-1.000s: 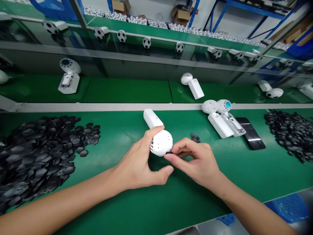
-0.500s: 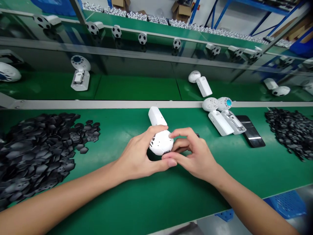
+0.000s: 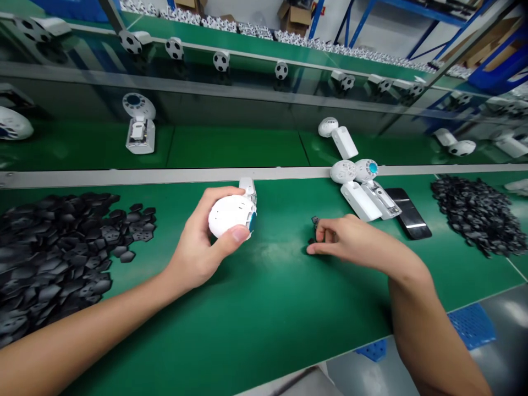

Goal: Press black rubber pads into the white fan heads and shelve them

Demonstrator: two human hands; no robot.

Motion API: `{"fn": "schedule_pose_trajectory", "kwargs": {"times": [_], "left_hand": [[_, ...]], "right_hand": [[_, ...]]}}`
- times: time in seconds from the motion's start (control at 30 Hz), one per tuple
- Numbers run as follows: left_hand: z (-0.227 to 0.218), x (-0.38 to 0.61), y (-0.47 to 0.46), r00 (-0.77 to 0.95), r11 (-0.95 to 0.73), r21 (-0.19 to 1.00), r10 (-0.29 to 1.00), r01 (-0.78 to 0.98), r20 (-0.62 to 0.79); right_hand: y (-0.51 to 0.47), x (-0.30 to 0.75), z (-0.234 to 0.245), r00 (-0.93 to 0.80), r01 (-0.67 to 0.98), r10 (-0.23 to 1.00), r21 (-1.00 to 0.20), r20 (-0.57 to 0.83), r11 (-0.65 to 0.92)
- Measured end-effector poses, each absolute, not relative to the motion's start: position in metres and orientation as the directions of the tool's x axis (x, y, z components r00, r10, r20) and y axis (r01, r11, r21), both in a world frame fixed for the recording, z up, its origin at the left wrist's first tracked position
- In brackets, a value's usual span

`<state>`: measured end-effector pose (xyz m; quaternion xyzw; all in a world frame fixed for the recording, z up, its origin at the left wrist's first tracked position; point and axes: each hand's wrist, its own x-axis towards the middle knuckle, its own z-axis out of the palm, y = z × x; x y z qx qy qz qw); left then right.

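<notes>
My left hand is closed around a white device with a rounded ball-like head. Its thumb presses near a blue round part on the head's right side, and a white base sticks out behind the fingers. To the right, low over the green table, my right hand is bent, thumb and fingers closing on a small black piece. Another small black piece lies by its index finger. The folded fingers partly hide the grip.
A large heap of black panels lies left, and a heap of smaller black pieces right. Two white devices rest beside a black phone. Behind the metal rail stand more white devices.
My right hand has left the white device and moved right to the small black pieces. My left hand has shifted left with the device and turned it, bringing the blue part into sight.
</notes>
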<state>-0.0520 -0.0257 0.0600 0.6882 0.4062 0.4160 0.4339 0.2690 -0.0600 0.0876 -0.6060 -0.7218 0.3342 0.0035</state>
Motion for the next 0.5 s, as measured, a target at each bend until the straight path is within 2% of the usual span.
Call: {"fn": "schedule_pose_trajectory", "kwargs": {"times": [0.07,0.23,0.33,0.5], "left_hand": [[0.058,-0.052,-0.028,0.349,-0.272,0.942,0.917,0.199,0.191],[0.053,-0.048,-0.034,0.506,-0.166,0.954,0.862,0.25,0.017],[0.048,-0.044,-0.035,0.562,-0.155,0.958,0.827,0.241,-0.007],[0.045,-0.042,-0.039,0.61,-0.374,0.876,0.783,0.305,0.121]], "right_hand": [[-0.062,0.265,0.087,-0.266,0.885,0.878,-0.461,-0.397,0.059],[-0.064,0.261,0.092,-0.335,0.862,0.852,-0.495,-0.403,0.105],[-0.065,0.257,0.094,-0.355,0.851,0.853,-0.51,-0.382,0.126],[-0.07,0.228,0.094,-0.486,0.62,0.836,-0.774,-0.254,0.125]]}}
